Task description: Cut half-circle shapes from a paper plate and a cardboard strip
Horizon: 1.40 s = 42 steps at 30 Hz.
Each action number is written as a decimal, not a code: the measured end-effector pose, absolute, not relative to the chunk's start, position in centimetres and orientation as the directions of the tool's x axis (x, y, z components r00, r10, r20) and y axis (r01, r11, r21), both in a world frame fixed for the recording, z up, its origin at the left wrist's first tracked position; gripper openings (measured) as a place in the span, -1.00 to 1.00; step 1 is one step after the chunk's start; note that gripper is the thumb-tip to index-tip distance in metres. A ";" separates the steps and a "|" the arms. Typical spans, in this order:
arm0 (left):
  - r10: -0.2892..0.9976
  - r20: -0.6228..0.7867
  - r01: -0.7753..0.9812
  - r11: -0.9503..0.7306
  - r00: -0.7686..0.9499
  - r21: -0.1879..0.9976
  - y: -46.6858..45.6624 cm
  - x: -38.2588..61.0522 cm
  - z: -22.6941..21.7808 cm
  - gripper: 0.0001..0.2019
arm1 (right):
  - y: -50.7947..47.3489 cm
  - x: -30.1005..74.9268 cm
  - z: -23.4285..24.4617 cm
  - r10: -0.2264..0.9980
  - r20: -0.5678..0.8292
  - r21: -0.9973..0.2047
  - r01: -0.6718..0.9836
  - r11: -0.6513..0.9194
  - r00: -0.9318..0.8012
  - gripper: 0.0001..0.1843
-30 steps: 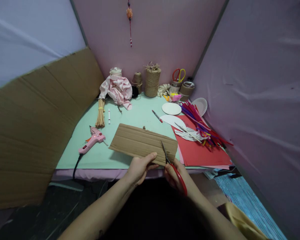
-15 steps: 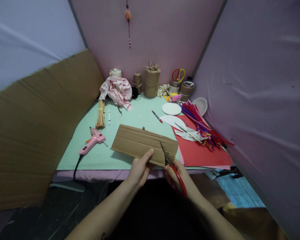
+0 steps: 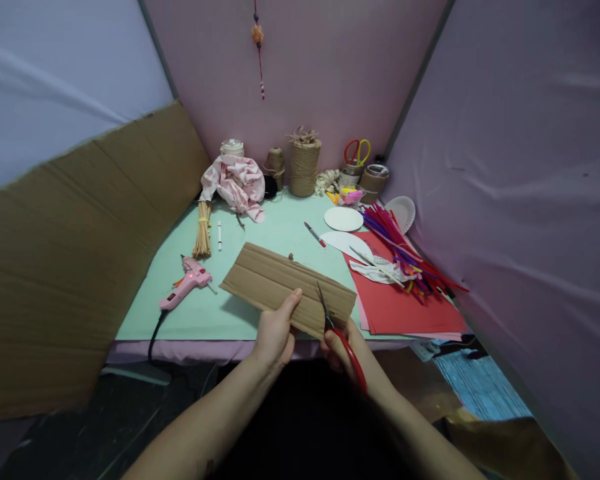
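Observation:
A flat brown piece of corrugated cardboard (image 3: 275, 277) is held tilted above the front of the table. My left hand (image 3: 276, 333) grips its near edge, thumb on top and fingers underneath. In my right hand (image 3: 347, 350) is a pair of scissors (image 3: 350, 357) with red handles, the fingers closed round them. One dark blade lies over the cardboard's top face near its right end, pointing away from me; the other blade is hidden below. A cut runs in from the near edge by the scissors.
A pink glue gun (image 3: 190, 280) with a black cord lies left, near a bundle of sticks (image 3: 203, 230). Red paper (image 3: 405, 310) and pipe cleaners (image 3: 390, 230) lie right. Twine (image 3: 305, 167) stands at the back. A tall cardboard sheet (image 3: 80, 267) borders the left side.
The cardboard has turned slightly clockwise, its far left corner rising. Both hands have shifted a little to the left, the scissors staying on the cardboard.

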<state>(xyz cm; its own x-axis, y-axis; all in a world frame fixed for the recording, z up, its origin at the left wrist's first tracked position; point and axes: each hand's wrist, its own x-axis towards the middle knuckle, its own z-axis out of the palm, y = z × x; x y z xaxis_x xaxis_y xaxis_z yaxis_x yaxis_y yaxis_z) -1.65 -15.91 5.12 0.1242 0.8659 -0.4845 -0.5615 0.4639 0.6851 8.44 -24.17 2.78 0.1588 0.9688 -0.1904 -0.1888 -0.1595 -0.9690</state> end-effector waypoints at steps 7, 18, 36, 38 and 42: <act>0.846 -0.514 -0.551 0.500 0.145 0.667 -16.1 -1.6 5.5 -0.79 | -24.2 8.4 2.8 0.951 -0.239 -0.967 -0.141 -0.214 0.194 -0.24; 0.839 -0.523 -0.542 0.511 0.148 0.667 -16.2 -1.5 5.2 -0.76 | -24.3 8.6 2.9 0.948 -0.266 -0.962 -0.117 -0.248 0.177 -0.28; 0.848 -0.507 -0.536 0.503 0.155 0.678 -16.4 -1.8 4.7 -0.73 | -24.8 9.8 3.8 0.911 -0.410 -0.908 0.067 -0.412 0.042 -0.51; 0.846 -0.509 -0.533 0.506 0.156 0.678 -16.4 -1.8 4.8 -0.72 | -24.9 9.7 3.8 0.913 -0.405 -0.911 0.056 -0.407 0.044 -0.51; 0.843 -0.516 -0.538 0.509 0.153 0.672 -16.5 -1.9 4.8 -0.71 | -25.1 9.5 3.7 0.915 -0.396 -0.916 0.029 -0.399 0.074 -0.50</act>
<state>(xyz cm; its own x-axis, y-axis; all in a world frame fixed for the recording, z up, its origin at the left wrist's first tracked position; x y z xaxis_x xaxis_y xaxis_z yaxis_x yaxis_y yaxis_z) -1.88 -16.48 4.81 0.1527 0.8431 -0.5157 -0.5377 0.5087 0.6724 9.52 -25.12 3.73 0.0739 0.9151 -0.3964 0.0290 -0.3993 -0.9164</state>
